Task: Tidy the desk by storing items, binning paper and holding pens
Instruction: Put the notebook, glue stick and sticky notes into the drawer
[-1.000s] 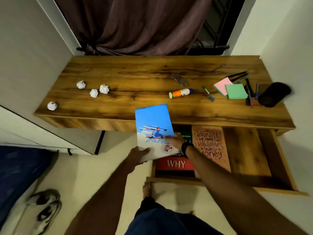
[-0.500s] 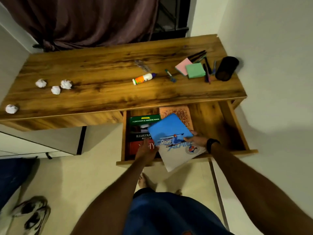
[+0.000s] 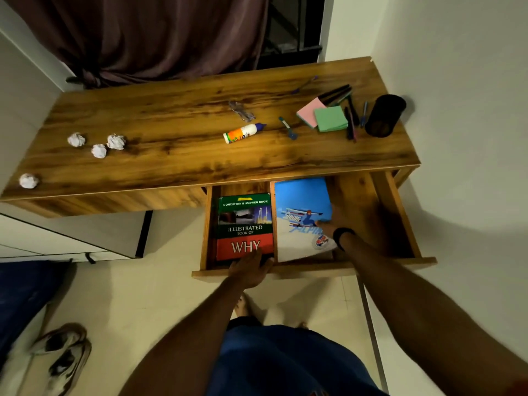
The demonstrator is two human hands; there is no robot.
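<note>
The desk drawer (image 3: 397, 212) is pulled out. A blue and white book (image 3: 300, 204) lies flat in its middle part, and my right hand (image 3: 331, 221) rests on the book's right edge with the fingers on the cover. Beside it on the left lies a green and red "WHY" book (image 3: 243, 224). My left hand (image 3: 250, 270) touches that book's near edge at the drawer front. On the desk (image 3: 200, 164) are several crumpled paper balls (image 3: 98, 150), a glue bottle (image 3: 243, 132), sticky notes (image 3: 330, 118), several pens (image 3: 350, 121) and a black pen holder (image 3: 384, 115).
A dark curtain (image 3: 148, 35) hangs behind the desk. The wall stands close on the right. Shoes (image 3: 63, 355) lie on the floor at the lower left, beside a blue bed edge (image 3: 25, 295). My bare feet are under the drawer front.
The blue book went from being held tilted over the drawer to lying flat inside it, covering the brown book. My left hand has let go of it and moved to the "WHY" book's near edge.
</note>
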